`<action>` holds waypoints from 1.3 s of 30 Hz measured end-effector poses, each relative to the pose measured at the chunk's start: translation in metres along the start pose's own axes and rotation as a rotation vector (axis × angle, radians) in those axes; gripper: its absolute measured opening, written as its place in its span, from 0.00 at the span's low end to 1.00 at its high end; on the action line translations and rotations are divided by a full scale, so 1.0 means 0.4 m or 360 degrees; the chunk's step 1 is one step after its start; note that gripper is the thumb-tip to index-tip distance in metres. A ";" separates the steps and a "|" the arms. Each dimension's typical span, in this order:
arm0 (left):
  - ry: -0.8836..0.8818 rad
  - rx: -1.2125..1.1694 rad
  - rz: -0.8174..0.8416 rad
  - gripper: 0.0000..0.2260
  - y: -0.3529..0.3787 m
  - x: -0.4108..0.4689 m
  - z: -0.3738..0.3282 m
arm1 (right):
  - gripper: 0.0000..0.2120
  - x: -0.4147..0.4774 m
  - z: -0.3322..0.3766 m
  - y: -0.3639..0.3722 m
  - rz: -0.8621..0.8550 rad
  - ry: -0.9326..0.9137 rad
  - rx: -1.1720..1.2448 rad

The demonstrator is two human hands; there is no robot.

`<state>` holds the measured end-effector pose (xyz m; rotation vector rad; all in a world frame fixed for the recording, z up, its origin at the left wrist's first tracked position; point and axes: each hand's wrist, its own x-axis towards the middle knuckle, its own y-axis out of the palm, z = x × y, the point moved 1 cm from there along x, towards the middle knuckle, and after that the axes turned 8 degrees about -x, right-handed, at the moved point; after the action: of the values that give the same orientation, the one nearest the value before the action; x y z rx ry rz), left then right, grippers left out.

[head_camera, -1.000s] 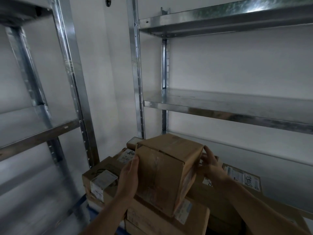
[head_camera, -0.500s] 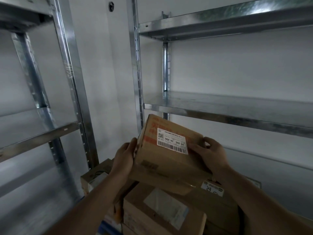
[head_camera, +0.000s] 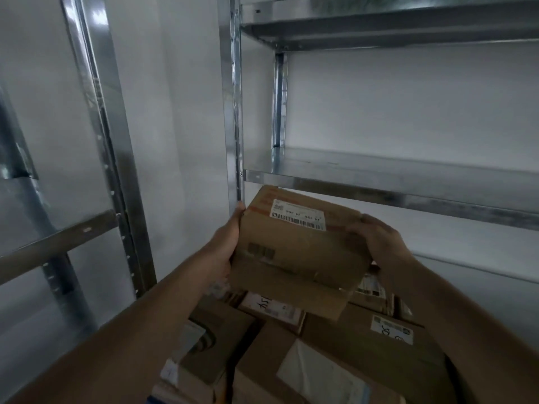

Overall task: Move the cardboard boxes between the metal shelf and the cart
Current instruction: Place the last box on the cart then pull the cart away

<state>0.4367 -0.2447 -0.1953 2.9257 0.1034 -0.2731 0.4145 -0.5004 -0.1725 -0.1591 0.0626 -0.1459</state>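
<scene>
A brown cardboard box (head_camera: pixel 294 252) with a white barcode label and orange tape is held up in both hands, tilted, just below the front lip of the middle metal shelf (head_camera: pixel 393 176). My left hand (head_camera: pixel 226 246) grips its left side and my right hand (head_camera: pixel 379 243) grips its right top edge. Beneath it lies a pile of several other cardboard boxes (head_camera: pixel 335 354) with labels. The cart under them is hidden apart from a sliver of blue at the bottom.
The shelf unit's upright post (head_camera: pixel 233 112) stands just left of the held box. A higher shelf (head_camera: pixel 379 24) spans the top right. A second metal rack (head_camera: pixel 96 141) with a crossbar stands at the left against the white wall.
Both hands lifted the box off the pile, turned its labelled face up and raised it towards the middle shelf's edge. The view has moved closer to the shelf.
</scene>
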 end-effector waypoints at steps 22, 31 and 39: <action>0.0172 0.0123 -0.0302 0.30 -0.249 0.250 -0.080 | 0.16 0.132 0.020 0.350 -0.0041 -0.0152 0.0063; 0.0143 0.0069 -0.0171 0.21 -0.297 0.280 0.000 | 0.18 0.138 -0.058 0.384 -0.0092 -0.0144 -0.0004; 0.0137 0.0091 -0.0196 0.23 -0.316 0.304 0.030 | 0.17 0.145 -0.079 0.393 -0.0073 -0.0105 0.0009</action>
<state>0.5426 -0.1176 -0.2542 2.9930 0.2943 -0.1710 0.4916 -0.3604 -0.2319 -0.1599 -0.0073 -0.1867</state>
